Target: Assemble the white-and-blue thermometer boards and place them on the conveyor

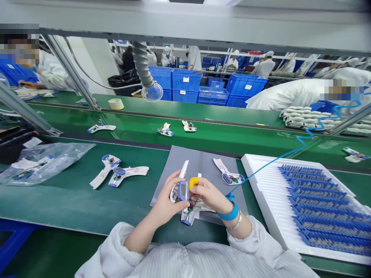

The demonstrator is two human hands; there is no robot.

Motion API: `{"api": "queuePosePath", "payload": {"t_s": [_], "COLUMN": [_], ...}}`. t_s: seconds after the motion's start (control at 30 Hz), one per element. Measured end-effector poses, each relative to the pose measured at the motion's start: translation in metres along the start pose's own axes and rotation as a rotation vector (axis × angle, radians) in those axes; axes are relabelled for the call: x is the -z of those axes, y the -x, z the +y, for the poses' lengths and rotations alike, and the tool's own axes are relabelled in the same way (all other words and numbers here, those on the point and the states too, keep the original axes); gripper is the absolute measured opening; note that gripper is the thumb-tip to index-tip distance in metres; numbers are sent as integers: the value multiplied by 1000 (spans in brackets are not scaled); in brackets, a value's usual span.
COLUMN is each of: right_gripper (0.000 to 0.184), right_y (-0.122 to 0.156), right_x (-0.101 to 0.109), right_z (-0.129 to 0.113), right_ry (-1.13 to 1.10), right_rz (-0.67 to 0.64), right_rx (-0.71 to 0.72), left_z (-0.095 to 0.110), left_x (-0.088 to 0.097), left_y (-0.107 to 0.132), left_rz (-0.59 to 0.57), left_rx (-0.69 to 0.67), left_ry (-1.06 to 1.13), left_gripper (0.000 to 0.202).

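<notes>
My left hand [168, 197] grips a white gun-shaped plastic housing [180, 185] with a blue-framed display and exposed wiring. My right hand [206, 195] pinches the same housing from the other side, with a yellow finger cot [194, 183] on one fingertip and a blue wrist strap [228, 213] above the wrist. Under my hands, another blue-trimmed housing part [188, 216] rests on a grey mat [203, 158]. An open white half-shell with a circuit board [228, 173] lies to the right on that mat.
Two opened housings [118, 173] and a clear plastic bag [43, 164] lie on the green bench to the left. A white tray [269, 193] holds rows of blue parts on the right. Several housings ride a green conveyor belt [136, 123] ahead. A blue coiled cord [307, 135] runs from my strap. Co-workers sit beyond.
</notes>
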State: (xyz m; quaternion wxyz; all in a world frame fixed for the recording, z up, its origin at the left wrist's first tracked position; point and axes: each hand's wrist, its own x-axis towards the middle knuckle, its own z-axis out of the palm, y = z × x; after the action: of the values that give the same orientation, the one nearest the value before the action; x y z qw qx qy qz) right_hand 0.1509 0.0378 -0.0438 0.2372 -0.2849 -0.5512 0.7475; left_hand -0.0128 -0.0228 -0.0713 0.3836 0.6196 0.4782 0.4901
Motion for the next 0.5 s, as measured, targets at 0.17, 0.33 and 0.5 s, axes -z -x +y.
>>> {"api": "queuePosePath", "payload": {"t_s": [0.17, 0.33, 0.5], "right_gripper": [24, 21, 23], "right_y": [-1, -2, -4], "right_x": [0, -3, -6], "right_z": [9, 11, 11], "right_ry": [-74, -28, -21], "right_rz": [-28, -20, -30], "right_rx": [-15, 20, 59], "left_z": [-5, -3, -2], "left_x": [-1, -3, -9], "left_y": [1, 1, -3], "left_rz": [31, 136, 60], "left_rx": [-32, -96, -113], "left_ry": [-74, -194, -203], "left_gripper": [58, 70, 55]}}
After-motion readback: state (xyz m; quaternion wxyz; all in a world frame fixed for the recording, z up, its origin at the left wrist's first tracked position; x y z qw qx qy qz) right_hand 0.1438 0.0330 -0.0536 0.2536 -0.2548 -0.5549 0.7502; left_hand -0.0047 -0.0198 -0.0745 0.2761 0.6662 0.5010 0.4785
